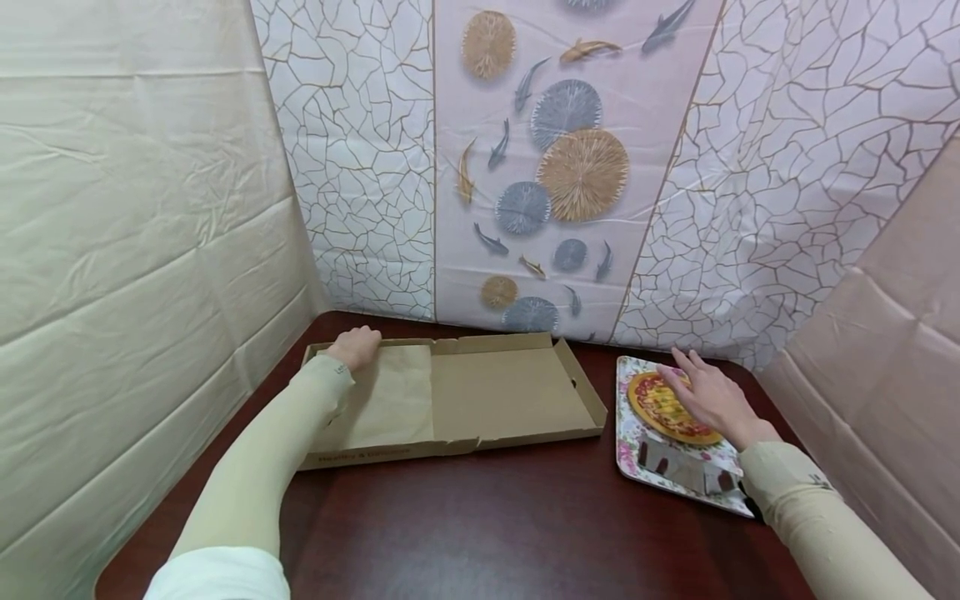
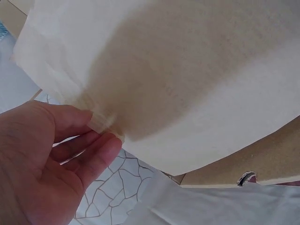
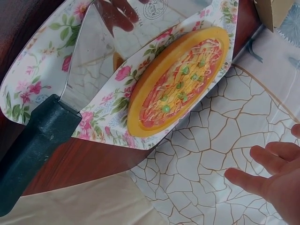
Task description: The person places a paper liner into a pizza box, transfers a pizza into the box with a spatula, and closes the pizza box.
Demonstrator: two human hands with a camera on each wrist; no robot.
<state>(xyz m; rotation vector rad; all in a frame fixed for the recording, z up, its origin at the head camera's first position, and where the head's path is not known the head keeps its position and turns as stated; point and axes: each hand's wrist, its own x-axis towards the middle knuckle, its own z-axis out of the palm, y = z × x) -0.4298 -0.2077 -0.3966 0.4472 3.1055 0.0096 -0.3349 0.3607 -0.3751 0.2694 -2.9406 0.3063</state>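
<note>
My left hand (image 1: pixel 358 347) is at the back left corner of the open cardboard pizza box (image 1: pixel 517 396). In the left wrist view, its thumb and fingertips pinch the edge of a sheet of pale paper (image 2: pixel 197 79) lying in the box's left half. Over on the right, my right hand (image 1: pixel 712 398) hovers with spread, straight fingers and holds nothing. Below it, a small pizza (image 1: pixel 667 408) with a yellow crust rests on a flowered tray (image 3: pixel 103 112). Beside the pizza on that tray lies a broad, shiny metal spatula (image 3: pixel 93 61) with a dark handle.
Everything stands on a dark reddish-brown table (image 1: pixel 465 517). A patterned cloth (image 1: pixel 360 167) hangs close behind the box and tray, and plain beige cloth (image 1: pixel 135 208) walls the left side. The spatula's handle (image 3: pixel 37 145) juts past the tray's edge.
</note>
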